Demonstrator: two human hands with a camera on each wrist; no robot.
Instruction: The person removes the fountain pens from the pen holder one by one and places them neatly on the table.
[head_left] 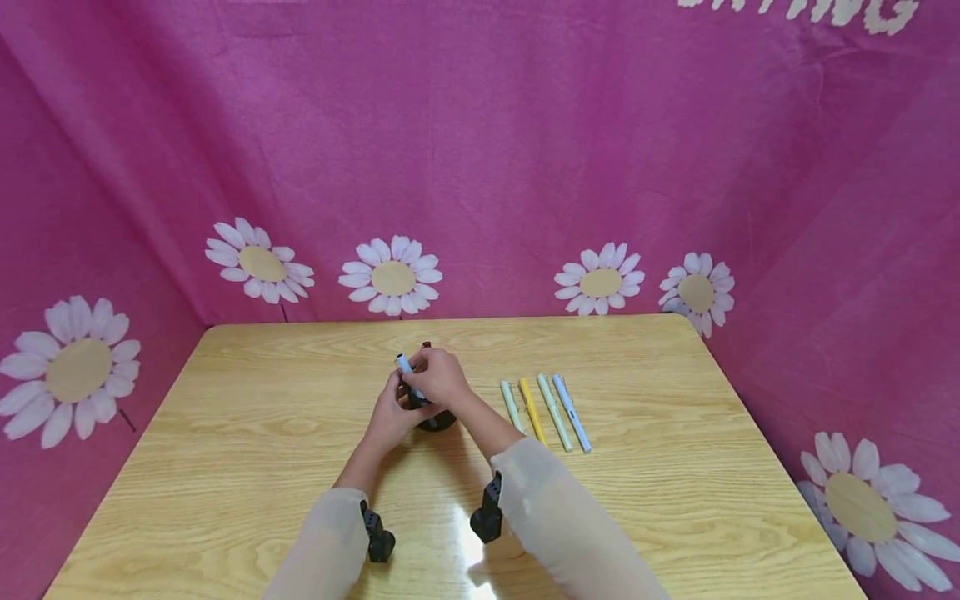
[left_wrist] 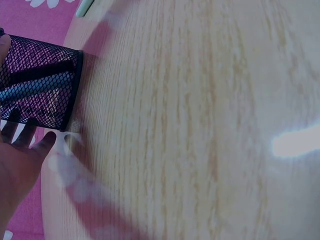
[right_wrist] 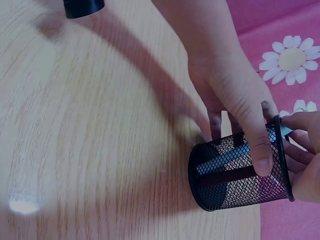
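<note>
A black mesh pen holder stands on the table. My left hand grips its side; in the right wrist view the thumb of that left hand lies along the mesh near the rim. Over the opening, my right hand pinches a light blue pen. The blue pen's lower part shows through the mesh, inside the holder. Beside it in there is a dark pen, whose dark red top pokes up behind the right hand. The right fingertips are partly hidden in the head view.
Right of the holder lie several pens side by side: a pale green pen, a yellow pen, another pale green pen and a light blue pen. A pink flowered cloth hangs behind the wooden table.
</note>
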